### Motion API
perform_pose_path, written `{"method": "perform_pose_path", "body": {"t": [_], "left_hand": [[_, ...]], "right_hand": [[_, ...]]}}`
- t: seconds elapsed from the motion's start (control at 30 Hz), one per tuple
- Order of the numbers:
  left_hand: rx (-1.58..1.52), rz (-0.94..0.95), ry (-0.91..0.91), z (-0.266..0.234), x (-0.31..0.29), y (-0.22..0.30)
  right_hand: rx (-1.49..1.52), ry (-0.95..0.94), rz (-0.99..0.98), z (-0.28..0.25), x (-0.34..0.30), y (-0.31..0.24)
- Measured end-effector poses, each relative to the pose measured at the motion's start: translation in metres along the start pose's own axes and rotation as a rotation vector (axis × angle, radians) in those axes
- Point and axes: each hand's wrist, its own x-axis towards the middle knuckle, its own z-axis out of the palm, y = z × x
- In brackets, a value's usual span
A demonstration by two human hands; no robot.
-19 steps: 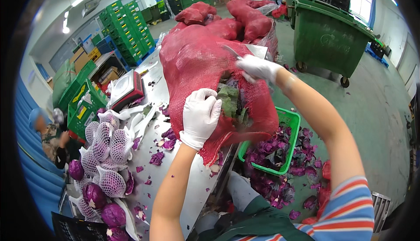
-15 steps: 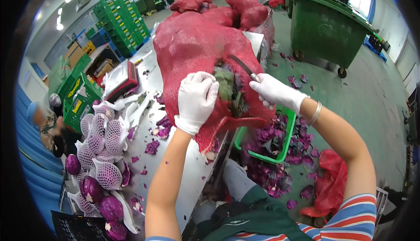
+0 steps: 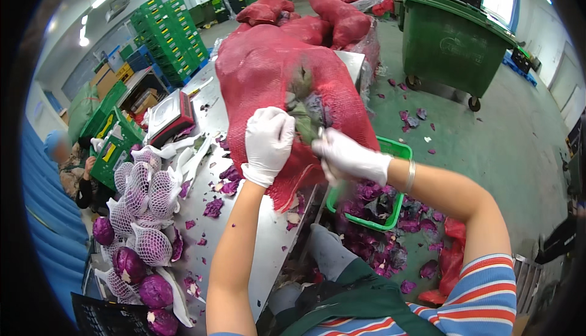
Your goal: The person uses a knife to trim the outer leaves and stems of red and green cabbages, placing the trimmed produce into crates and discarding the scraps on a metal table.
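Note:
A big red mesh sack (image 3: 262,61) lies on the metal table, slit down its near side. Dull green outer leaves of cabbage (image 3: 303,119) show through the gap. At the left edge of this opening, my left hand (image 3: 268,144), in a white glove, is closed on the mesh. My right hand (image 3: 351,156), also gloved and smeared by motion, is closed round a knife (image 3: 320,132) at the opening's right side. Only a bit near its handle shows; the blade is blurred against the leaves.
Purple cabbages (image 3: 155,291), several in white foam nets (image 3: 151,244), line the table's left side by a red-edged scale (image 3: 170,115). Purple leaf scraps litter the metal table (image 3: 244,244). Below on the right stands a green basket (image 3: 390,223) of trimmings. A person (image 3: 72,171) is at far left.
My right hand has moved left and slightly toward me with the knife, across the opening. The mesh flap below has dropped and the gap's shape has altered. My left hand has shifted little.

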Motion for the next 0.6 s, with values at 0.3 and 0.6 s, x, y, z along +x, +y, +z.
{"method": "perform_pose_path", "body": {"t": [0.3,0.6], "left_hand": [[0.027,0.012,-0.004,0.003,0.0,0.005],[0.047,0.03,0.024,0.003,-0.002,0.002]], "right_hand": [[0.326,0.443,-0.082,-0.076,0.056,-0.017],[-0.216,0.382,0.124,-0.145,0.157,-0.06]]}}
